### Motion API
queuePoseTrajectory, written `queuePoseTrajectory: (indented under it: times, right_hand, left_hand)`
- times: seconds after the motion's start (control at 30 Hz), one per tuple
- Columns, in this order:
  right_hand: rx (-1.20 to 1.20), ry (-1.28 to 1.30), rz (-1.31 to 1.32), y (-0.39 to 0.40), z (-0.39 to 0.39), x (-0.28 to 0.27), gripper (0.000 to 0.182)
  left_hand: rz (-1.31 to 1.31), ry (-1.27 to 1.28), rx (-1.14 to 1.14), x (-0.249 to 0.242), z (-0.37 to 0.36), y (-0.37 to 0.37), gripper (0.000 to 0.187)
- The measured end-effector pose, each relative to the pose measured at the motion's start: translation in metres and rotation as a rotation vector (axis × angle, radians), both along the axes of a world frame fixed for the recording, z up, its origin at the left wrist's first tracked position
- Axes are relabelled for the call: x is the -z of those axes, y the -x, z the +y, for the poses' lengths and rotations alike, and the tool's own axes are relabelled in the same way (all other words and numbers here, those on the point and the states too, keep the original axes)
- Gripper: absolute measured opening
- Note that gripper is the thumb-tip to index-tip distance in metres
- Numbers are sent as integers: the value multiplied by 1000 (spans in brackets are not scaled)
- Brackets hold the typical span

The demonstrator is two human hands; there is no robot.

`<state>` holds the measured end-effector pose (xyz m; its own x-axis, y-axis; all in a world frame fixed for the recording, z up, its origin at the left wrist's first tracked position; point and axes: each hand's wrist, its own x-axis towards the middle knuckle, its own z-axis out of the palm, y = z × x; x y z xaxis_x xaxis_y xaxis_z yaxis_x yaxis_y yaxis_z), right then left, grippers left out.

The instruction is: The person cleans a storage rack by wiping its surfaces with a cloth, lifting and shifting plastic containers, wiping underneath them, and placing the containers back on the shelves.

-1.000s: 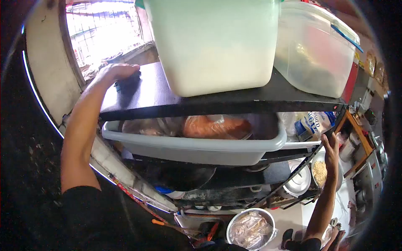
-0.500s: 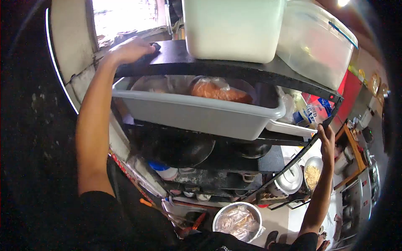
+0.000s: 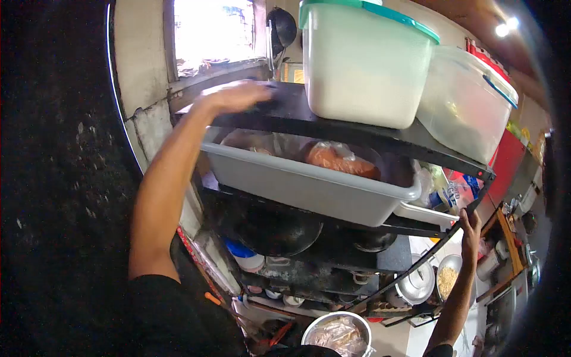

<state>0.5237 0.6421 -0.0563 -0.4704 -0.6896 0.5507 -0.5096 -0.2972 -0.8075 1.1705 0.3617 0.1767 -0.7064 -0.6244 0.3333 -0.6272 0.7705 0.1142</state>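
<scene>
My left hand (image 3: 241, 96), blurred by motion, is over the left part of the black rack's top shelf (image 3: 285, 107). Its fingers are closed on something dark, too smeared to name. To its right stands a large whitish tub with a teal lid (image 3: 366, 65). My right hand (image 3: 470, 225) is wrapped round the black metal post (image 3: 483, 193) at the rack's right side. One level down, a grey bin (image 3: 309, 181) holds an orange-brown item in clear plastic (image 3: 340, 160).
A clear container (image 3: 467, 104) stands at the top shelf's right end. Dark pans (image 3: 276, 229) are on a lower shelf. Beneath are a bowl with plastic bags (image 3: 339, 336), a lidded pot (image 3: 416, 279) and a bowl of pale food (image 3: 447, 281). A window (image 3: 214, 30) is upper left.
My left hand has slid rightward over the top shelf, closer to the whitish tub. My right hand still grips the post. The view has shifted, showing more above the rack.
</scene>
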Motion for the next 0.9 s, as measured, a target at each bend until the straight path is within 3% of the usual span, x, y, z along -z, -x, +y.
queuePoseTrajectory:
  times: [0.07,0.17,0.2,0.3,0.33,0.43,0.47,0.5,0.57,0.73,0.9]
  right_hand:
    - [19,-35,23,0,2,-1,35]
    - [4,-64,53,-13,9,-9,32]
    - [-7,-72,51,-17,10,-12,31]
    - [61,39,-45,-37,4,-13,24]
    - [74,36,-22,-36,4,-13,24]
    - [55,2,24,-16,7,-4,27]
    - [58,0,20,-30,8,-13,27]
    - [58,-2,15,-44,7,-21,28]
    - [105,66,-35,-44,2,-14,33]
    - [102,-40,19,-39,9,-15,32]
    - [53,-8,14,-38,8,-16,44]
  left_hand:
    - [121,-137,23,-2,30,44,52]
    - [-79,-94,52,-21,-7,53,50]
    - [-183,-119,-50,-33,-4,55,48]
    - [-504,116,38,-26,-114,46,47]
    - [-341,-26,-95,-28,-110,49,49]
    - [-260,-184,-194,-22,-175,58,52]
    - [-286,-224,-206,-20,-210,60,53]
    - [-106,-410,-34,2,-289,58,47]
    - [-224,-357,-82,-6,-271,71,45]
    - [-413,-167,-120,-13,-234,97,40]
    - [-883,241,-188,-20,-234,17,36]
